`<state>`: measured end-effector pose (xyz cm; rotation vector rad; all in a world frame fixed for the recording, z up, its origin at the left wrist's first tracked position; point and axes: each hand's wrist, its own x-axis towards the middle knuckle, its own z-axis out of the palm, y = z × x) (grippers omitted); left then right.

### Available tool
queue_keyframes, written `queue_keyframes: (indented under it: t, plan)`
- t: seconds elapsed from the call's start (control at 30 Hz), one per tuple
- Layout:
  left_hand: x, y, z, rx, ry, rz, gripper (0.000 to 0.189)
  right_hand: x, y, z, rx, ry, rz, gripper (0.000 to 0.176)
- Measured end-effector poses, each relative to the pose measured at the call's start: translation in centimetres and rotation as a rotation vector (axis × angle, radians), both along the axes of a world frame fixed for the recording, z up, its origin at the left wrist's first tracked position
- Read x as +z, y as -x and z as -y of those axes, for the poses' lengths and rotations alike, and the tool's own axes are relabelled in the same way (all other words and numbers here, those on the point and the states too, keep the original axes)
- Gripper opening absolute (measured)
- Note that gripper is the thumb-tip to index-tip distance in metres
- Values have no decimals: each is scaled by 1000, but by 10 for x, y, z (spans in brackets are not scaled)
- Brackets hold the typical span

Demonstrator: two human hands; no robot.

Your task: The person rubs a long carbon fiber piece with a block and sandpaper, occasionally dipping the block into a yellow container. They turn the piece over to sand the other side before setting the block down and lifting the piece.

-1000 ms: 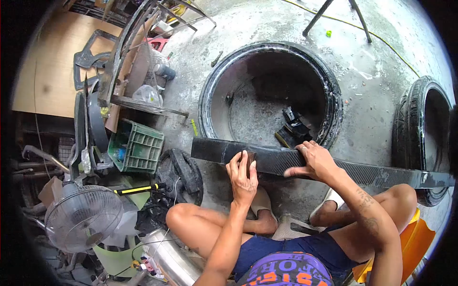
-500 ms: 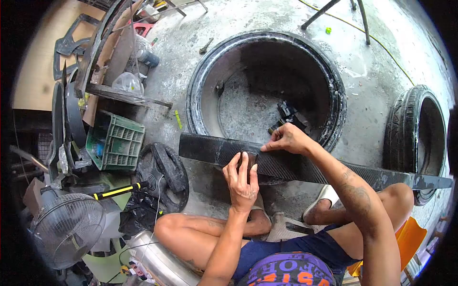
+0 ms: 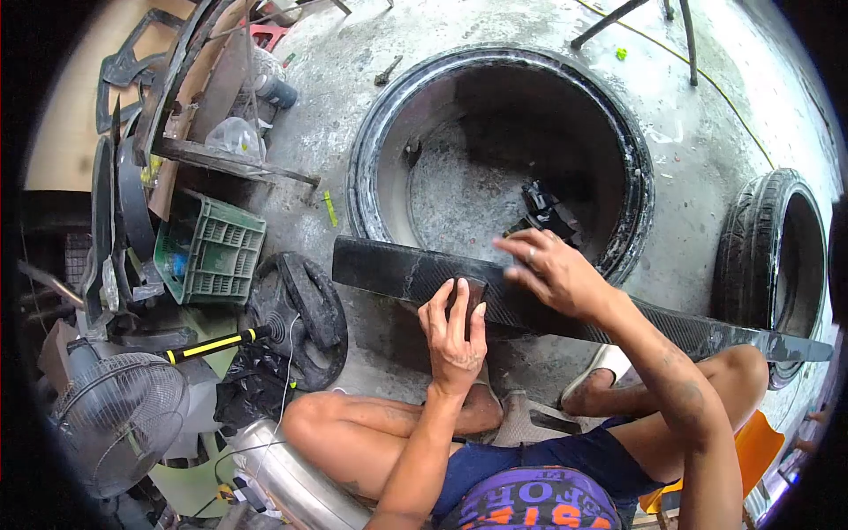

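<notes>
A long black carbon-fibre strip (image 3: 389,268) lies across my knees, running from centre left to the far right. My left hand (image 3: 455,340) presses a small dark sanding pad (image 3: 465,291) flat against the strip near its middle. Just right of the pad, my right hand (image 3: 552,272) rests on the strip's top face with fingers spread and slightly blurred, a ring on one finger. I sit low with bare knees raised, above a concrete floor.
A large black tyre ring (image 3: 371,150) lies flat behind the strip, dark clamps (image 3: 548,212) inside it. A second tyre (image 3: 761,238) stands at right. At left are a green crate (image 3: 212,252), a weight plate (image 3: 300,318), a yellow-handled tool (image 3: 212,344) and a fan (image 3: 115,420).
My right hand slid from the strip's far edge down onto its top face, toward me. The left hand stays on the pad, shifted slightly. The view tilted a little.
</notes>
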<state>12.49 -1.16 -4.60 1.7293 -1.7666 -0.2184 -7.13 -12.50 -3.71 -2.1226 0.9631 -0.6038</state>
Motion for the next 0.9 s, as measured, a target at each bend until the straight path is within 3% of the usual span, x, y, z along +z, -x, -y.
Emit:
queue_keyframes:
  t: [0.03,0.1,0.33,0.9]
  plan:
    - [0,0,0,0,-1,-7,43,4,4,-6,2,0,-4,48]
    - [1,1,0,0,-2,-18,43,10,10,-16,170,103,-312,59]
    - [0,-1,0,-3,3,-11,42,3,-17,-9,155,170,-470,60]
    - [1,1,0,8,6,-38,42,16,19,-28,61,83,-455,58]
